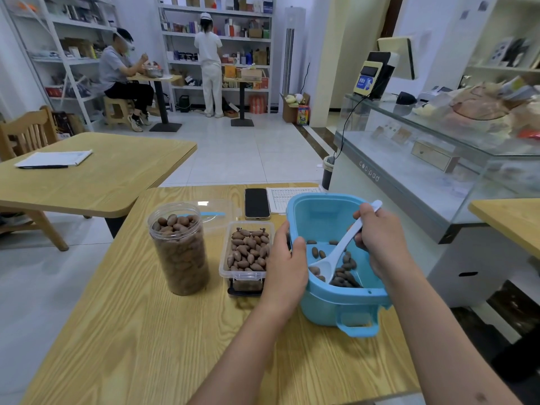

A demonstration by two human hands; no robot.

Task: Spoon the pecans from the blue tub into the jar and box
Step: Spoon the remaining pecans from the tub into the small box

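— How are the hands (285, 258) placed?
— The left rim of the blue tub (336, 305) is gripped by the left hand, its thumb hooked inside. A white plastic spoon (336, 254) is held by its handle in the right hand (380, 232), fingers curled round it, and the bowl of the spoon is lowered among the pecans (343, 273).

— Where are the pecans found?
— A thin scatter is left on the tub's floor, mostly at the near side. The clear jar (178, 249), stood at the left of the wooden desk (140, 331), is filled nearly to its mouth. The clear box (247, 254), set between jar and tub, is heaped to its rim; it is just beside the left hand.

— What else is seen on the desk?
— A black phone (256, 203) is laid flat at the far edge, with a printed sheet (289, 197) to its right, partly hidden by the tub. A clear lid (214, 213) is lying behind the jar.
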